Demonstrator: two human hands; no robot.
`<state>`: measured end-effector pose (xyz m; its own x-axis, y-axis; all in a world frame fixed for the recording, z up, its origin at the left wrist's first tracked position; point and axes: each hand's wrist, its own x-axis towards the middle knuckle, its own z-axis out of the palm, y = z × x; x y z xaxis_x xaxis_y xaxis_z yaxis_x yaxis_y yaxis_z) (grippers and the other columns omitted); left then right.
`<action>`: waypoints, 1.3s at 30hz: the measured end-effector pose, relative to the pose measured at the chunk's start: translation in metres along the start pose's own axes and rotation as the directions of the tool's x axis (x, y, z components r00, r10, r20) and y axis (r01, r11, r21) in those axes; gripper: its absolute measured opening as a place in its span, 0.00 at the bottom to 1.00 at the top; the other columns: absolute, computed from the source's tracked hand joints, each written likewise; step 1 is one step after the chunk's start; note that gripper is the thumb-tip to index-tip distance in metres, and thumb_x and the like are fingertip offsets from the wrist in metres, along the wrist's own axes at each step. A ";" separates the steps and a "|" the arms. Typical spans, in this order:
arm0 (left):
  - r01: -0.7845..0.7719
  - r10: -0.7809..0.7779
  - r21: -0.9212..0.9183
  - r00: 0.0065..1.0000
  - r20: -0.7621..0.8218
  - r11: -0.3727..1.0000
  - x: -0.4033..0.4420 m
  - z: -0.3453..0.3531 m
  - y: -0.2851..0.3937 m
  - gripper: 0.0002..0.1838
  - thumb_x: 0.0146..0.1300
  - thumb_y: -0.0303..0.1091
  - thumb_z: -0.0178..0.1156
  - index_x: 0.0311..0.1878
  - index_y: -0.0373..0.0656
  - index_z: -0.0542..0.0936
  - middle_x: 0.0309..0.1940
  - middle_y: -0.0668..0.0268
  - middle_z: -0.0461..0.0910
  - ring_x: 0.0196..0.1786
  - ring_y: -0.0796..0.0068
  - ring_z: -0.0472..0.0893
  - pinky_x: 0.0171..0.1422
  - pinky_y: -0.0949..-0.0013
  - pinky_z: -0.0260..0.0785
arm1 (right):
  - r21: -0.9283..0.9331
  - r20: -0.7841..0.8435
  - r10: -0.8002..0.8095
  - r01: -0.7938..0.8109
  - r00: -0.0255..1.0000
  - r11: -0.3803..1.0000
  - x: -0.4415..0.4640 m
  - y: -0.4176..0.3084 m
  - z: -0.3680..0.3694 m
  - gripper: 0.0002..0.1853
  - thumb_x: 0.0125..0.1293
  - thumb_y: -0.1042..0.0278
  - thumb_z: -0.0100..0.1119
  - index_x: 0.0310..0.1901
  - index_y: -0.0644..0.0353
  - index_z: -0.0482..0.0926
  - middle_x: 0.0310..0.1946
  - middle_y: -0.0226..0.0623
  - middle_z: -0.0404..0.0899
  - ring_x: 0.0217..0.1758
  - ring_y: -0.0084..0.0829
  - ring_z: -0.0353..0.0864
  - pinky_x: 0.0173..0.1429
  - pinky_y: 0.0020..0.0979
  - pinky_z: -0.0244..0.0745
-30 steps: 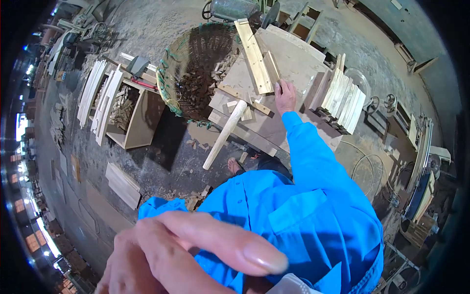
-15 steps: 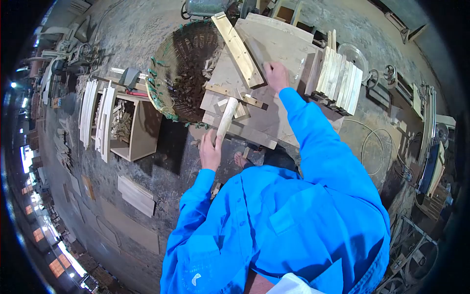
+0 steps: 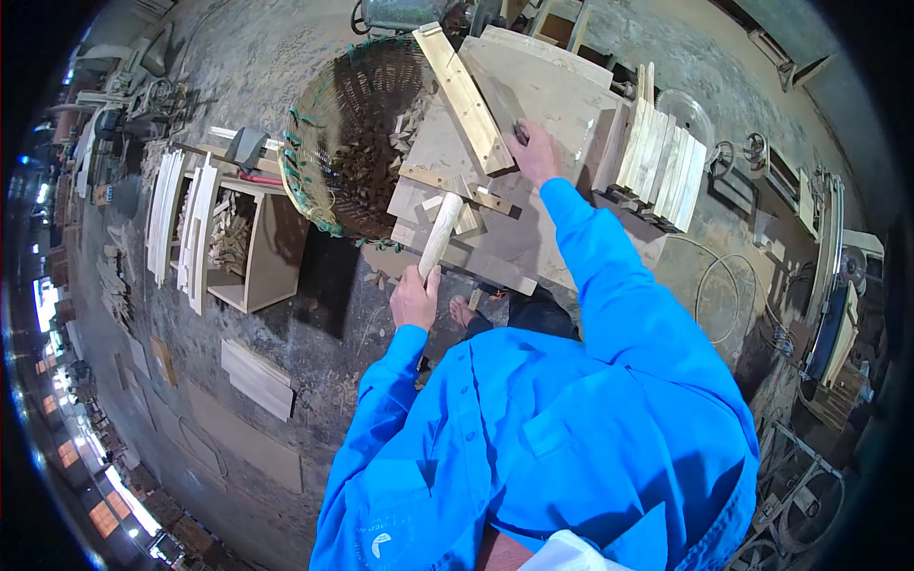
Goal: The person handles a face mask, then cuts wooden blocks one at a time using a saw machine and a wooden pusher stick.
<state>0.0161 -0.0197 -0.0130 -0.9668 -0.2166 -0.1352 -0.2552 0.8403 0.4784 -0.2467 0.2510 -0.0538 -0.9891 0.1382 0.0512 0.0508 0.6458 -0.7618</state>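
Note:
My left hand is closed round the near end of a pale wooden stick. The stick's far end reaches over a flat worktable to small wooden pieces beside a thin drilled strip. My right hand has its fingers curled at the near end of a longer wooden board with dark holes. Something small and dark shows at those fingertips, too hidden to name. The long board lies slanted across the table's far left part.
A woven basket with wood offcuts stands left of the table. Upright pale wood pieces are stacked at its right. An open box with offcuts and long strips stands at left. A board stack lies on the floor.
My left hand has moved slightly right and closed more fully round the stick's near end. My right hand has shifted slightly, and a dark thing now shows at its fingertips.

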 end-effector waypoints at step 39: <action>-0.008 0.001 0.059 0.993 0.119 0.998 0.024 0.013 -0.007 0.23 0.77 0.54 0.59 0.43 0.39 0.74 0.29 0.48 0.84 0.34 0.41 0.85 0.40 0.43 0.76 | -0.053 -0.034 -0.117 0.115 0.993 0.992 0.145 -0.031 0.051 0.15 0.71 0.56 0.66 0.48 0.57 0.91 0.47 0.51 0.88 0.53 0.55 0.86 0.60 0.50 0.79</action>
<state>-0.0052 -0.0247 -0.0308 -0.9591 -0.1549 -0.2368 -0.2461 0.8697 0.4278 -0.3989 0.2128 -0.0557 -0.9829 0.0877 0.1620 -0.0557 0.6966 -0.7153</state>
